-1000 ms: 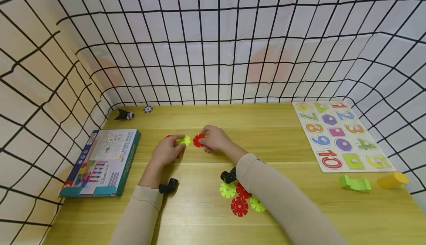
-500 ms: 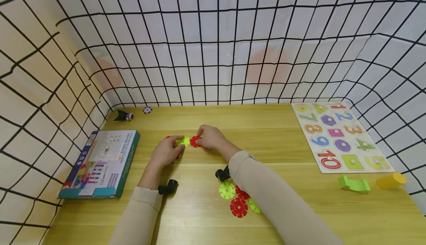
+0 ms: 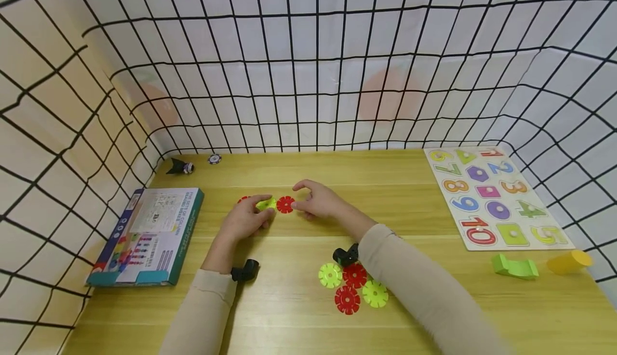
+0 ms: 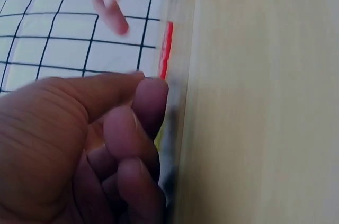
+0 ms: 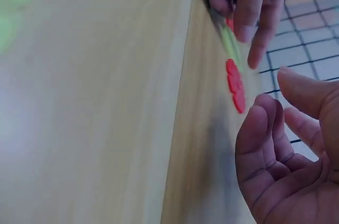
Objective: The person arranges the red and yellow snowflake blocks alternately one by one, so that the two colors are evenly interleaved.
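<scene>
A red notched building disc (image 3: pixel 285 204) lies just right of a yellow notched disc (image 3: pixel 266 204), edge to edge. Left of these, another red disc (image 3: pixel 244 199) shows only in part behind my left hand (image 3: pixel 247 218). My left thumb and forefinger lie on either side of the yellow disc, holding it at its edges; the fingers cover much of it. My right hand (image 3: pixel 320 201) is beside the right-hand red disc with thumb and forefinger spread apart. Nothing is between its fingers in the right wrist view, where the red disc (image 5: pixel 235 86) lies flat on the table.
Several red and yellow discs (image 3: pixel 347 300) lie by my right forearm. A boxed toy (image 3: pixel 149 232) is at left, a small dark figure (image 3: pixel 180 166) and chip (image 3: pixel 214 158) behind. At right are a number board (image 3: pixel 491 199), green block (image 3: pixel 514 266) and yellow cylinder (image 3: pixel 570 262).
My right hand brought the red disc left against the yellow one, then let go and drew back to the right. The left hand has hardly moved.
</scene>
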A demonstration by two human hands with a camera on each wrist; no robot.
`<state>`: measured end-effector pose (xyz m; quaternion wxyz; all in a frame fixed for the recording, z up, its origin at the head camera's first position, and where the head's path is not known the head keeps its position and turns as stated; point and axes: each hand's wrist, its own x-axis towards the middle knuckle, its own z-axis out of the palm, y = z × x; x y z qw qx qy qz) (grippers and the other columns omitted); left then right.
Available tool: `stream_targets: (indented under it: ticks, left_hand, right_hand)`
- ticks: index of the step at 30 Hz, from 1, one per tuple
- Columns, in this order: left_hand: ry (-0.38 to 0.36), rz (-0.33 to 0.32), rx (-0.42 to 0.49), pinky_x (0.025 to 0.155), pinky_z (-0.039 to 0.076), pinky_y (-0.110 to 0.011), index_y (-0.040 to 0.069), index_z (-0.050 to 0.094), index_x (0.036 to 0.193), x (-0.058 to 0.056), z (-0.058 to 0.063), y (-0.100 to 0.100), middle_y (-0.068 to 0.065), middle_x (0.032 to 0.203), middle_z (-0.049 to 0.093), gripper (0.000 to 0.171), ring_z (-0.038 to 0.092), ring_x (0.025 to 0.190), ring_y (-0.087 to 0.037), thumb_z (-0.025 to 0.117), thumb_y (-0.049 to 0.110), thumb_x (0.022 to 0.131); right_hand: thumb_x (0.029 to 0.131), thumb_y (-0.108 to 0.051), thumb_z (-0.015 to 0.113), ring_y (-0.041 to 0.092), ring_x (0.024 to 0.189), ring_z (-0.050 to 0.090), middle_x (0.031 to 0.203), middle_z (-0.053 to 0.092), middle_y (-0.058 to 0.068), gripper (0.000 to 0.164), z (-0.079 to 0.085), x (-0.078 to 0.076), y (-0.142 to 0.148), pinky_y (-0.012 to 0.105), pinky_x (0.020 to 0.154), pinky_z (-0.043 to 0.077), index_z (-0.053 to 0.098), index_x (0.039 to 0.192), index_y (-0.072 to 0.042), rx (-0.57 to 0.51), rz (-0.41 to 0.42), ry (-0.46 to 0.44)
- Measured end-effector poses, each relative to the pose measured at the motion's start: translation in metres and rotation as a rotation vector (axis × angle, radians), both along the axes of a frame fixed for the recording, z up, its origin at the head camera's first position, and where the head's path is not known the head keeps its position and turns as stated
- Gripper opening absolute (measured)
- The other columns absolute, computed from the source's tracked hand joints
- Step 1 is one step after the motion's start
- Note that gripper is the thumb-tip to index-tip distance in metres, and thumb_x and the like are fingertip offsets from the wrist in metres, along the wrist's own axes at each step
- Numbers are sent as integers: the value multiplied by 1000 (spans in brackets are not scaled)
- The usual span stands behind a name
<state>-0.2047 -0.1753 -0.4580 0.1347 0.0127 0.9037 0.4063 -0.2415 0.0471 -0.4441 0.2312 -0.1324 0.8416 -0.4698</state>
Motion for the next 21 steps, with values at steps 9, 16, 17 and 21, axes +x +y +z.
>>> stream_targets:
  ticks: [9, 16, 17, 21]
  left_hand:
    - [4, -38, 64, 47, 46, -32, 25, 51, 131, 0, 2, 16, -6, 68, 63, 46, 53, 47, -21, 64, 32, 87]
    - [-13, -18, 109, 47, 49, -32, 24, 51, 131, -2, 0, 26, -6, 68, 62, 47, 53, 47, -20, 66, 27, 86]
    - [-12, -16, 114, 47, 49, -32, 24, 51, 131, -3, 0, 28, -7, 68, 62, 47, 53, 46, -20, 67, 27, 86]
    - [-1, -19, 112, 44, 49, -32, 22, 51, 131, -5, -3, 33, -7, 65, 62, 47, 53, 43, -20, 66, 26, 86]
  right_hand:
    - [85, -26, 68, 17, 60, 55, 73, 61, 4, 41, 15, 53, 56, 30, 53, 46, 55, 122, -14, 55, 253, 121]
    - [79, -27, 74, 9, 54, 51, 73, 60, -4, 38, 7, 99, 72, 25, 48, 45, 61, 114, -19, 111, 371, 122]
    - [78, -28, 75, 8, 53, 50, 72, 59, -5, 38, 5, 103, 72, 24, 47, 44, 61, 112, -20, 120, 377, 126]
    - [73, -31, 79, 5, 55, 47, 68, 53, -8, 39, -1, 114, 72, 22, 48, 42, 63, 107, -22, 170, 390, 177]
